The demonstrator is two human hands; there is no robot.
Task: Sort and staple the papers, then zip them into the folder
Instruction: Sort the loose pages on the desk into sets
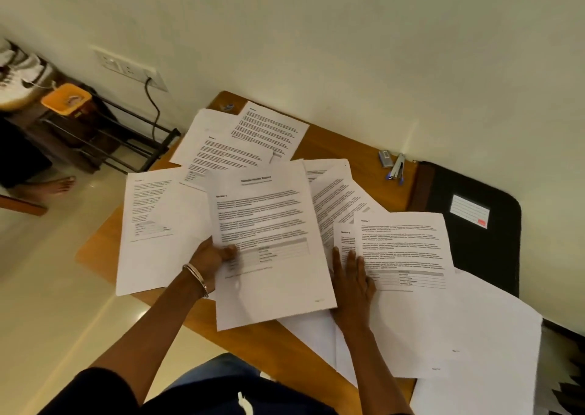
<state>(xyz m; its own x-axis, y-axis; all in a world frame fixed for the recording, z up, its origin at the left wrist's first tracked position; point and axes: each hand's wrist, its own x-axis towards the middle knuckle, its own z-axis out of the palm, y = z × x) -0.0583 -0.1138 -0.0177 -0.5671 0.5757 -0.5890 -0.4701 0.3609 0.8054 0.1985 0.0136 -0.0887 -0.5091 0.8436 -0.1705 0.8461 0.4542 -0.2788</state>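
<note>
Left hand [210,256] reaches forward, thumb pinching the title sheet [269,240] at its left edge. Right hand [349,283] lies flat, fingers straight, on loose papers [405,246] just right of that sheet. The black folder [474,224] sits beyond it on the counter [342,148].

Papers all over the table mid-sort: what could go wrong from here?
1. Sheets at the near right overhang the table edge and could slide to the floor.
2. The left hand pinches the title page while the right hand only rests flat on loose sheets; pulling may shift them.
3. Overlapping pages may get stapled out of order.
</note>
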